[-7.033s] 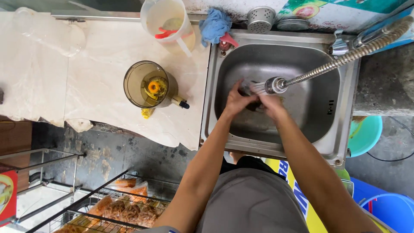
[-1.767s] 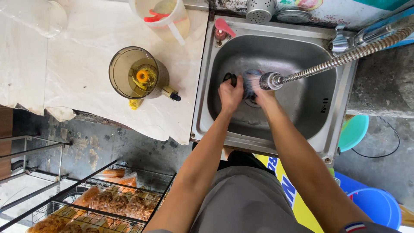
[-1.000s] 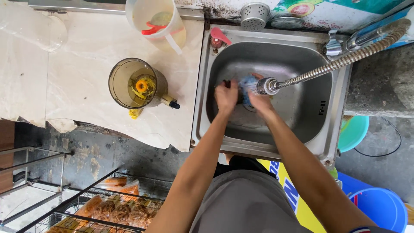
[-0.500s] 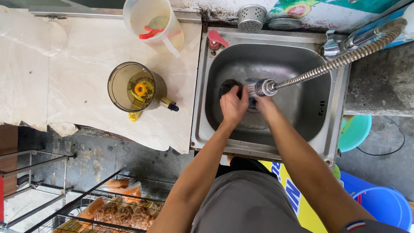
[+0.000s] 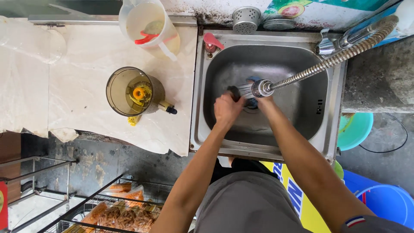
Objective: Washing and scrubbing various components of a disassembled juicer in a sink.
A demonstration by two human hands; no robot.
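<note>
Currently your left hand and right hand meet over the drain of the steel sink, directly under the spray head of the flexible faucet hose. Between them sits a small dark object with a blue part beside it; its exact kind cannot be told.

Grip state: the left hand is closed around the dark object. The right hand's fingers are hidden behind the spray head, so whether they clasp anything cannot be told.

Handling judgement: treat the object as light, rigid and wet, therefore slippery. Hold it around its body with curled fingers, low inside the basin.

On the desk stand an amber blender jar and a white plastic jug, both well apart from your hands.
</note>
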